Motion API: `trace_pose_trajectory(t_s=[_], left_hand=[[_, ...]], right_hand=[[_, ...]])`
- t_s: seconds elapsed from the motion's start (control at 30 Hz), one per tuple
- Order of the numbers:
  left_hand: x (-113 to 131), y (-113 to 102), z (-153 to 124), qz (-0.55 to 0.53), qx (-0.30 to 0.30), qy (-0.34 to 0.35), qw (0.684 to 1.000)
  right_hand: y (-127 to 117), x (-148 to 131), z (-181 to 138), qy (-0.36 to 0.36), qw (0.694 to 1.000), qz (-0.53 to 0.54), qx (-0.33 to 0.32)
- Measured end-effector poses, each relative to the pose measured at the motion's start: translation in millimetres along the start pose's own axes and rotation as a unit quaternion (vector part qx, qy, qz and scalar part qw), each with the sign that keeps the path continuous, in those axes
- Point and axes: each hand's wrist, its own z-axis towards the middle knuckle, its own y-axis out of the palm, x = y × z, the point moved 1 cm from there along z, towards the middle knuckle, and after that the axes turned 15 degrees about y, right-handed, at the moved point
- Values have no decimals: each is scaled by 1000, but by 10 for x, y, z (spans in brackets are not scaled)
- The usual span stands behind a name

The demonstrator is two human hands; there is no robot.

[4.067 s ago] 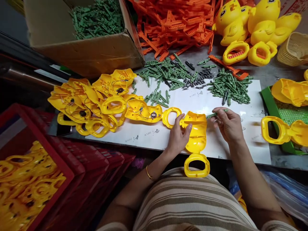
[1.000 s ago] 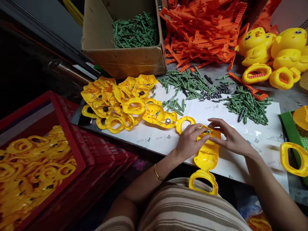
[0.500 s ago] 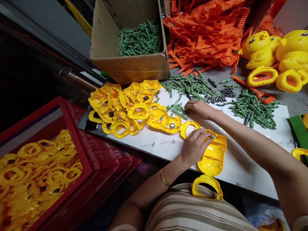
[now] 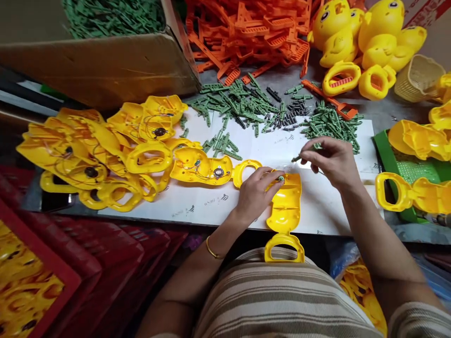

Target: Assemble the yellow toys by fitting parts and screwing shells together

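My left hand [image 4: 256, 193] is closed at the upper left edge of a hollow yellow toy shell half [image 4: 286, 203]. A small green plastic piece [image 4: 281, 178] shows at its fingertips. The shell's ring handle [image 4: 284, 240] points toward my body. Above and right of that shell, my right hand [image 4: 333, 162] pinches a thin green plastic clip [image 4: 296, 158] in the air. To the left lies another yellow shell half [image 4: 203, 169], holding wires and a round silver part. Loose green clips [image 4: 225, 144] lie behind it.
Yellow shells with wires [image 4: 95, 150] are heaped at left. A cardboard box [image 4: 105, 65] of green pieces and orange handles [image 4: 246, 33] stand behind. At right are a green basket [image 4: 384, 150] and finished-looking yellow ducks [image 4: 333, 35]. A red crate [image 4: 81, 277] is at lower left.
My right hand has moved right from the loose green clips, lifting one clip over the yellow shell. My left hand stays at the shell's edge. The view has shifted right and closer.
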Motion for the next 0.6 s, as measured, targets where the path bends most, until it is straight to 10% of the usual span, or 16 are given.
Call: trace_pose_trajectory(t_s=[0.2,0.6], left_hand=[[-25,34,-9,-13,29,1,1000],[-18,96,-5,-5,74,2,997]], right_hand=[[-22,387,-404,93,994,55,2],[82,421,-419,-101,961,-249,65]])
